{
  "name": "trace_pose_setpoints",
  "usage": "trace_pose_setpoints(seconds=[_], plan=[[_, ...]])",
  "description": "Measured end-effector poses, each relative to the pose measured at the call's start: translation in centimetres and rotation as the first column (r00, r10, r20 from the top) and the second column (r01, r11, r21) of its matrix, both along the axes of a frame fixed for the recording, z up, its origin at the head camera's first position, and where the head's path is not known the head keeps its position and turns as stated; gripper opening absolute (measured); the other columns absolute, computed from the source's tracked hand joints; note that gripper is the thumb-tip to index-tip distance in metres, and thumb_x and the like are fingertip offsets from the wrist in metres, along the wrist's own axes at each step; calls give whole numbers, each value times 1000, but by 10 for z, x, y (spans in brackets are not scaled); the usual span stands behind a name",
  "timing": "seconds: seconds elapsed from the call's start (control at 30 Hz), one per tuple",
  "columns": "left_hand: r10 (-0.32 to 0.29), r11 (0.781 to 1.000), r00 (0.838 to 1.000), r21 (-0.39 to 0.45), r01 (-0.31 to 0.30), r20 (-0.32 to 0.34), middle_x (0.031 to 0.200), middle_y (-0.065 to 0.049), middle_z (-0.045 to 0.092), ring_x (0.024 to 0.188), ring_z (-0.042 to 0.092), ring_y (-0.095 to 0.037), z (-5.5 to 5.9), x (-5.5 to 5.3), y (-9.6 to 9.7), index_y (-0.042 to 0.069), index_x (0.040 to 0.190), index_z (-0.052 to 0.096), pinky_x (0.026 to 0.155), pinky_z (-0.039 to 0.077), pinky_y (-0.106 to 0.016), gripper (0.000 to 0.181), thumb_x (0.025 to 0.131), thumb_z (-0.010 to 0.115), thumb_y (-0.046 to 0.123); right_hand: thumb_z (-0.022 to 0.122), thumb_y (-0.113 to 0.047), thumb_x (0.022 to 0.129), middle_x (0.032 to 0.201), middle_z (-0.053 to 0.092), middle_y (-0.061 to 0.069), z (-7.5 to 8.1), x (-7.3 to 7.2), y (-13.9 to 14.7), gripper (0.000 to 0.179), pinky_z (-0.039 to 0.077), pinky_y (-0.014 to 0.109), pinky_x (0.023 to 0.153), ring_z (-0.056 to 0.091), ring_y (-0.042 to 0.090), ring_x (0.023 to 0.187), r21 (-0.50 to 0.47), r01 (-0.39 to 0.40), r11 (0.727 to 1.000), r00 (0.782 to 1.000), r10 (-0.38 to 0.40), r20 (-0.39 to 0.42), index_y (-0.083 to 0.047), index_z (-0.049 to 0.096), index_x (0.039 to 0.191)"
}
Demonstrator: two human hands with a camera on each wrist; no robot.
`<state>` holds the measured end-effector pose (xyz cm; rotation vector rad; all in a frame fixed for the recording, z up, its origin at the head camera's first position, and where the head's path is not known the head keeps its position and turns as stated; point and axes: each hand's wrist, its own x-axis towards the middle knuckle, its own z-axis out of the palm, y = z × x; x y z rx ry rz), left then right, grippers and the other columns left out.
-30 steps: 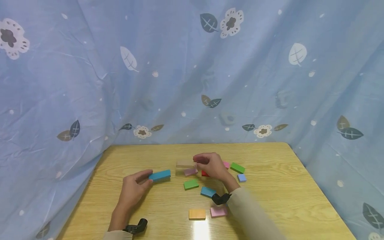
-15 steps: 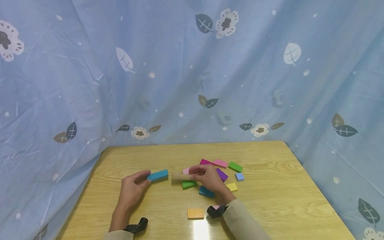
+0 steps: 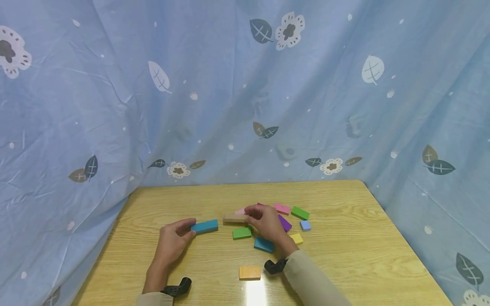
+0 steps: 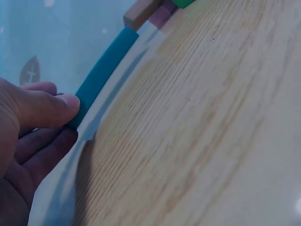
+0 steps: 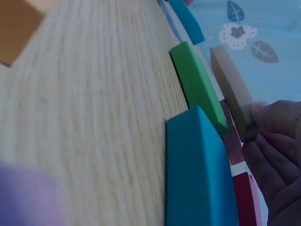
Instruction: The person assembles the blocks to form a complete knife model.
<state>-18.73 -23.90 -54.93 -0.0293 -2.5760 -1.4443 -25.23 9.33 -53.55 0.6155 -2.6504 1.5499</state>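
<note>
My left hand (image 3: 172,241) pinches one end of a blue block (image 3: 204,226) between thumb and fingers; in the left wrist view the blue block (image 4: 107,75) is held a little above the table, its shadow beside it. The right hand (image 3: 268,223) pinches the right end of a plain wooden block (image 3: 234,218). In the right wrist view that wooden block (image 5: 231,87) is raised beside a green block (image 5: 200,87) and over a dusky pink one (image 5: 230,134). The free ends of the two held blocks point toward each other, with a small gap between them in the head view.
On the wood-grain table (image 3: 183,272) lie an orange block (image 3: 249,273), another blue block (image 3: 263,245), a yellow block (image 3: 296,239), a purple block (image 3: 284,223), a pink block (image 3: 282,209), a second green block (image 3: 300,213) and a small light-blue block (image 3: 305,225). A patterned curtain (image 3: 214,106) hangs behind.
The right hand, holding the wooden block, has come nearer to me and then slightly back. The left hand with its blue block has shifted only a little.
</note>
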Motion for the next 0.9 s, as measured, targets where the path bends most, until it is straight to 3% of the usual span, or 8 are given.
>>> trace_pose_setpoints(seconds=[0.23, 0.43, 0.73, 0.9], plan=[[-33, 999, 999, -15, 33, -5, 129, -13, 80, 125, 76, -33, 1, -2, 1, 6, 133, 79, 108, 62, -48, 40, 94, 82, -4, 83, -7, 98, 115, 83, 6, 3, 9, 6, 24, 69, 31, 90, 81, 20, 104, 92, -66, 994, 995, 72, -62, -6, 83, 122], [-60, 998, 998, -26, 61, 15, 133, -15, 79, 130, 73, -36, 1, -4, 4, 4, 134, 78, 111, 60, -49, 41, 94, 80, -6, 83, -9, 98, 111, 84, 4, 5, 18, 19, 23, 69, 38, 94, 81, 20, 106, 145, -141, 979, 989, 145, -23, -5, 82, 121], [-81, 994, 996, -72, 83, 22, 135, -13, 78, 134, 71, -36, 2, -5, 17, 6, 134, 78, 116, 57, -53, 43, 93, 80, -7, 86, -7, 95, 111, 83, 3, 1, 28, 30, 24, 68, 31, 90, 79, 16, 101, 185, 3, 983, 998, 9, -65, -7, 83, 119], [-82, 993, 997, -86, 83, 14, 135, -13, 78, 134, 71, -36, 2, -5, 18, 5, 135, 77, 115, 57, -52, 43, 94, 80, -7, 85, -4, 95, 110, 83, 4, 0, 26, 27, 25, 67, 30, 88, 77, 16, 98, 209, 13, 978, 993, 11, -117, -5, 83, 119]])
